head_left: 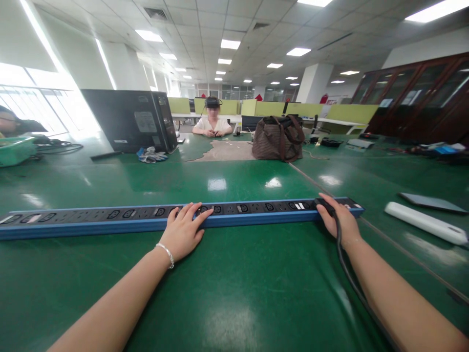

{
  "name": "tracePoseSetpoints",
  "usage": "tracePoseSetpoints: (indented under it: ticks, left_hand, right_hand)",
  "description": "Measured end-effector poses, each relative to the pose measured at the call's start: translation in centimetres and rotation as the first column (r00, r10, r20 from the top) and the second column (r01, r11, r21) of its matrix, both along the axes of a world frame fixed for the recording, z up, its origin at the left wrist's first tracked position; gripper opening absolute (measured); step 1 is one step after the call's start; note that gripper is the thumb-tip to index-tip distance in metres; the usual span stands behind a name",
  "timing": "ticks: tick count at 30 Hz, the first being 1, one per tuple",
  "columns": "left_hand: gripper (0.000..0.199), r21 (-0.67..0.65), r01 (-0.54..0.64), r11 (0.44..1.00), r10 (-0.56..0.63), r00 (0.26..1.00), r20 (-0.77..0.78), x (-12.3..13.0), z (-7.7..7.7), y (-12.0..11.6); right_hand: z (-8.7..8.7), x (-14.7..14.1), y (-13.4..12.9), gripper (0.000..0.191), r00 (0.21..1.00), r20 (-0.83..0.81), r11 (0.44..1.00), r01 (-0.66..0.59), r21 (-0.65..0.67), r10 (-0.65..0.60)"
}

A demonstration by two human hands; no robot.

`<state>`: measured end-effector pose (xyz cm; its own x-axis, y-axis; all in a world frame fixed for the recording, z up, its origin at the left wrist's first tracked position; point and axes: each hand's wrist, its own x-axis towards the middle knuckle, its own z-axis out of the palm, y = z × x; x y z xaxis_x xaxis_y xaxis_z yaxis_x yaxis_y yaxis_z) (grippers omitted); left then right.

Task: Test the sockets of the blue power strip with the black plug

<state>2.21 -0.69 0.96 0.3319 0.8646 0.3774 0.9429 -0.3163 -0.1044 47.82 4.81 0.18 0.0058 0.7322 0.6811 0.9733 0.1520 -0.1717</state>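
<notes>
A long blue power strip [132, 225] with a row of black sockets lies across the green table. My left hand [185, 232] rests on its middle, fingers spread over the sockets and the thumb near the front side. Close to the strip's right end, my right hand [340, 220] is closed around a black plug [324, 205]. The plug sits at the strip's top face; whether it is seated in a socket I cannot tell. From it a thick black cable [346, 264] runs down along my right forearm toward the lower edge.
A white power strip [425, 223] and a flat grey device [434, 202] lie at right. Farther back are a black computer case [128, 120], gloves [152, 155], a brown bag [274, 139] and a green basket [16, 152]. A person [212, 122] sits across the table [234, 293].
</notes>
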Motion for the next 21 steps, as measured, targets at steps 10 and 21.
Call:
tracePoseSetpoints:
  ticks: [10,21]
  left_hand:
    - [0.054,0.005,-0.001,1.0,0.001,1.0,-0.001,0.0,0.0,0.0]
    - [0.055,-0.009,-0.003,1.0,0.003,1.0,0.028,0.0,0.1,0.0]
  right_hand:
    - [0.6,-0.7,-0.8,0.041,0.972,0.056,0.974,0.228,-0.01,-0.227]
    - [1.0,-1.0,-1.3,0.042,0.98,0.019,0.979,0.197,-0.056,-0.196]
